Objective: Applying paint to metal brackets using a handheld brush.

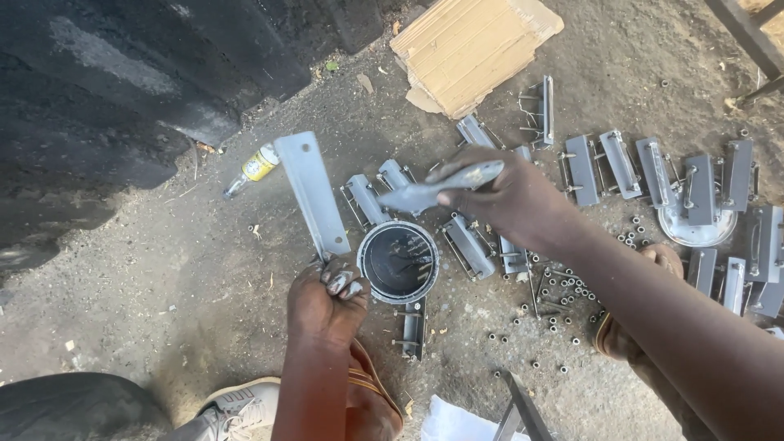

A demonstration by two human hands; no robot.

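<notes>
The left hand (327, 298) had its paint-smeared fingers (343, 282) clamped on the lower end of a flat grey metal strip (311, 194), whose long axis ran up and slightly left, away from the person, beside the paint can (398, 261). The right hand (502, 196) gripped a grey-coated brush (425, 192), fingers closed round it, its tip pointing left above the can. Painted brackets (621, 163), loose bolts (563, 294), cardboard (474, 45) and a small bottle (255, 169) lay on the dusty ground (163, 269).
</notes>
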